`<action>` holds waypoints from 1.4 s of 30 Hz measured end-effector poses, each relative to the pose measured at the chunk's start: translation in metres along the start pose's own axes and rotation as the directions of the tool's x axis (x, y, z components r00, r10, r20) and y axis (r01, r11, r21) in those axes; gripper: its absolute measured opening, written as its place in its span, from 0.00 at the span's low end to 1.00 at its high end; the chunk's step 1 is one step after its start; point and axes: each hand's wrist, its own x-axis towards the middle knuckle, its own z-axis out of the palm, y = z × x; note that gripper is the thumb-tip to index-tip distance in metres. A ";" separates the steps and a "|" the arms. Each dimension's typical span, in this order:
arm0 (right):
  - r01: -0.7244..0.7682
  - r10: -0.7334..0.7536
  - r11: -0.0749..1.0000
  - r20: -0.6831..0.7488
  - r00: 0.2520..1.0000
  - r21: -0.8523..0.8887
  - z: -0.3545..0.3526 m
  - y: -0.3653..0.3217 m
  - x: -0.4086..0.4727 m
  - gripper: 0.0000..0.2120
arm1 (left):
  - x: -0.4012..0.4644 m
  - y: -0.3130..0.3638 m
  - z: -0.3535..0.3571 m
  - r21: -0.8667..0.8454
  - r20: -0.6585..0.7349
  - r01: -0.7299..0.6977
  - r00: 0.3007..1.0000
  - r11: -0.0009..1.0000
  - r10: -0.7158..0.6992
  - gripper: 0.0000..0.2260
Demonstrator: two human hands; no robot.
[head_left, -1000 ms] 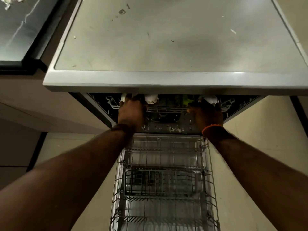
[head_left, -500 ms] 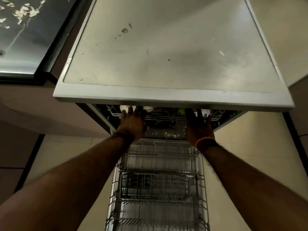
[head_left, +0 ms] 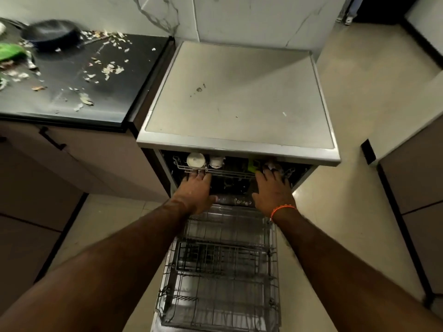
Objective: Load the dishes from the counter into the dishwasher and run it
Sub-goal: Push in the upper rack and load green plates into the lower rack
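Fingers of the left hand (head_left: 195, 190) lie straight and close together, their tips touching the front wire rail of the grey wire upper rack (head_left: 215, 170) inside the open dishwasher (head_left: 237, 97). The right hand (head_left: 272, 188) reaches the same rail farther right, its fingers spread a little and laid flat against the wire; neither hand curls round anything. An orange thread bracelet (head_left: 282, 209) circles the right wrist.

Just beyond the left fingertips, two white ceramic cups (head_left: 196, 160) stand upside down side by side in the upper rack, the second one (head_left: 217, 161) just right of the first. A small yellow-green item (head_left: 251, 167) sits in the rack just left of the right fingertips, and a pale item beside those fingertips is too hidden to name.

Below the hands, the long grey wire lower rack (head_left: 220, 271) is pulled out over the lowered door, with a darker wire basket (head_left: 215, 257) set in its middle.

To the left, the black stone surface (head_left: 79, 92) carries scattered pale vegetable peelings (head_left: 111, 69), a dark frying pan (head_left: 50, 35) at the back and a green item (head_left: 10, 52) at the far left edge, blurred. The dishwasher's flat grey top bears a few small marks. Cream floor tiles (head_left: 347, 92) lie to the right.
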 end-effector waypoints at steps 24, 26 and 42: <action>0.126 -0.127 0.992 -0.064 0.990 -0.012 -0.075 -0.071 -0.281 0.34 | -0.294 0.080 0.008 -0.074 -0.170 0.046 0.984 0.996 -0.058 0.43; 0.146 -0.148 0.989 -0.071 0.986 -0.028 -0.076 -0.075 -0.289 0.35 | -0.305 0.080 0.012 -0.072 -0.179 0.046 0.982 0.996 -0.059 0.44; 0.331 -0.331 0.942 0.009 0.943 -0.051 -0.052 -0.188 -0.312 0.35 | -0.398 -0.030 0.052 -0.190 -0.204 0.228 0.942 0.955 -0.265 0.44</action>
